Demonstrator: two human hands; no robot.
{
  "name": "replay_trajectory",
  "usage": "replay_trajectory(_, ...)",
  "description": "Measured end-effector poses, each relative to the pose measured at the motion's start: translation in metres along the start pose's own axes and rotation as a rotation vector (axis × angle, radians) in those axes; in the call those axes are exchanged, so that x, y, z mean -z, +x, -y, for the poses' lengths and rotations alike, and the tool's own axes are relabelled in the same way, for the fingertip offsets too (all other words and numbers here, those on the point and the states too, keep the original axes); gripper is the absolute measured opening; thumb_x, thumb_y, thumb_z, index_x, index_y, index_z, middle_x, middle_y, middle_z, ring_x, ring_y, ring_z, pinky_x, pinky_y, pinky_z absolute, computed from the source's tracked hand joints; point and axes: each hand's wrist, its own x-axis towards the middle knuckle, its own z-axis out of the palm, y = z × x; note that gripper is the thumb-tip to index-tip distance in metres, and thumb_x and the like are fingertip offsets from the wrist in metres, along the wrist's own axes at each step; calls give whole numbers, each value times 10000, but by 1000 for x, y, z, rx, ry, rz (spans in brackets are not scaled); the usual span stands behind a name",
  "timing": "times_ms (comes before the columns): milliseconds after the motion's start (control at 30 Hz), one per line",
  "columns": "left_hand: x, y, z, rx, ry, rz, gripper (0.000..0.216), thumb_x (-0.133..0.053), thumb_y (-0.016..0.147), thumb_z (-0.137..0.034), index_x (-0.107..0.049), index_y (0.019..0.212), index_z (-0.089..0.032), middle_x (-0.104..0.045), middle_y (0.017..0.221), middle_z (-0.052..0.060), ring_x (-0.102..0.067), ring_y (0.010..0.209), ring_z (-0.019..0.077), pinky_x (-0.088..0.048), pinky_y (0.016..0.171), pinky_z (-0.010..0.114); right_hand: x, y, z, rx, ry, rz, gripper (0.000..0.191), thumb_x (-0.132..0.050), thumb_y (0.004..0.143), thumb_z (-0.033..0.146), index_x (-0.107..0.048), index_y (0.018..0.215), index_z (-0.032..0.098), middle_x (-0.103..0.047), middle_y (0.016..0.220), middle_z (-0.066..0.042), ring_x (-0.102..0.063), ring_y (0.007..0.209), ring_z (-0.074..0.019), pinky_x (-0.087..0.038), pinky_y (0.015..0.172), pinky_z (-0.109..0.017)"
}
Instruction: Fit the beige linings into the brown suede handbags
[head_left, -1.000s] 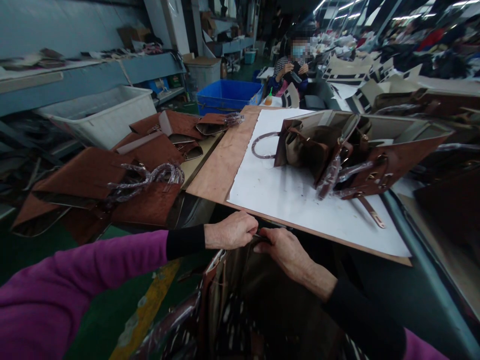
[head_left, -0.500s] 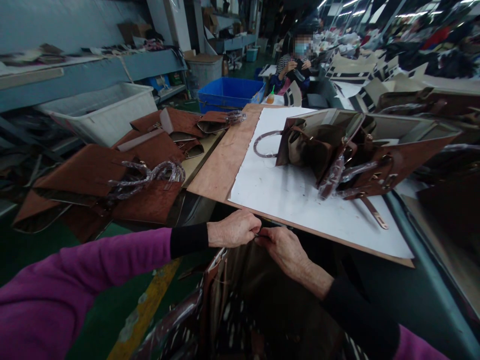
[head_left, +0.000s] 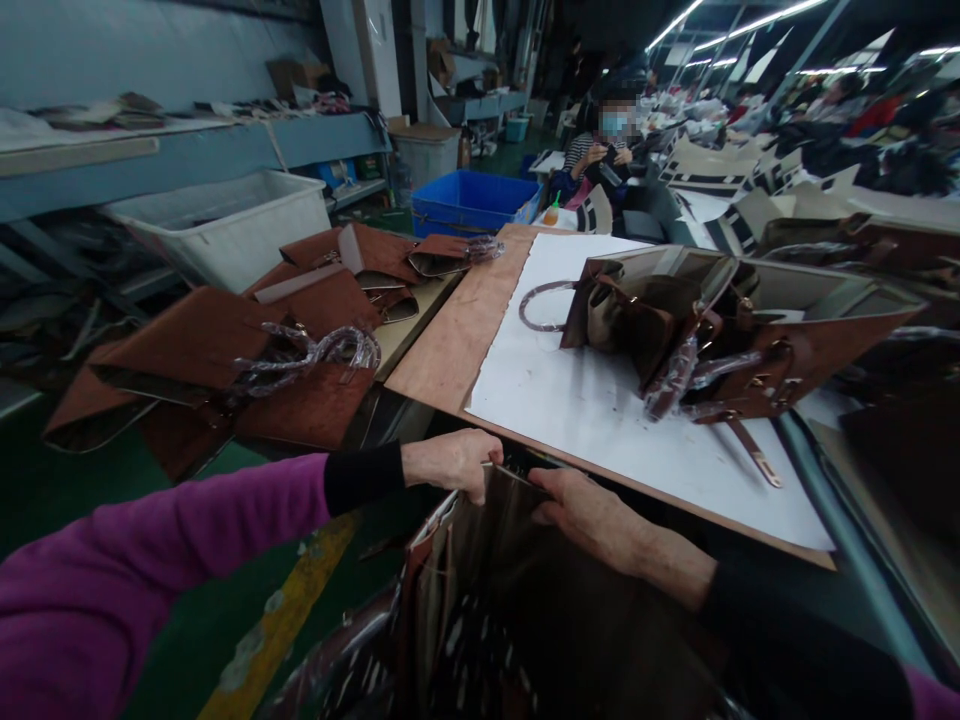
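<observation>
A dark brown handbag (head_left: 577, 620) lies close to my body below the table's edge, its lining and a wrapped handle partly showing in shadow. My left hand (head_left: 456, 462) pinches the rim of this bag with its fingers closed. A little to the right, my right hand (head_left: 600, 515) grips the same rim between thumb and fingers. A thin pale line of edge runs between the two hands. In front of them, another brown handbag (head_left: 817, 375) with plastic-wrapped handles rests on its side on white paper (head_left: 517, 385).
The paper covers a wooden board (head_left: 431, 365). Several brown bags (head_left: 187, 340) are piled at the left. Beyond stand a white bin (head_left: 225, 215) and a blue crate (head_left: 472, 200). A masked person (head_left: 600, 160) sits at the back, holding something dark.
My hands have moved apart along the bag's rim, the right one going right and slightly down. The view has tilted a little upward. The bags on the table have stayed put.
</observation>
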Motion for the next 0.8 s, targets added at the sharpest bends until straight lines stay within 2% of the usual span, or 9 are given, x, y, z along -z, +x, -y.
replay_trajectory(167,-5,-3,7,-33,-9,-87,298,-575,551,-86,-649,837,-123,-552,628,-31,-478,581,114,-310,479,190,-10,8,1,-11,-92,-61,155,-594,666,199,-550,814,193,-628,824,-28,-574,780,-178,-364,655,-247)
replay_trajectory(267,-7,-3,6,-68,7,-137,257,-542,572,-77,-666,794,-117,-542,588,-26,-477,573,112,-305,484,191,-15,15,9,14,-187,-143,135,-564,727,218,-571,860,195,-639,798,-37,-584,770,-184,-358,660,-260)
replay_trajectory(367,-7,-3,4,-67,19,-170,183,-544,600,-99,-665,737,-119,-507,547,-29,-456,556,107,-282,479,198,-16,20,15,55,-262,-187,105,-517,781,219,-609,826,199,-651,774,-43,-586,765,-185,-350,665,-267)
replay_trajectory(633,-8,-2,2,-26,-103,-143,85,-569,617,-155,-638,662,-132,-459,507,-48,-424,528,90,-257,466,194,-21,27,7,63,-174,-191,178,-471,797,221,-640,741,205,-624,675,-12,-556,669,-149,-346,632,-246)
replay_trajectory(800,-8,-1,2,5,-160,-149,106,-568,597,-171,-646,655,-130,-464,510,-48,-425,536,96,-262,471,198,-15,24,11,49,-189,-142,175,-476,799,240,-641,816,186,-643,734,-37,-569,703,-166,-354,645,-259)
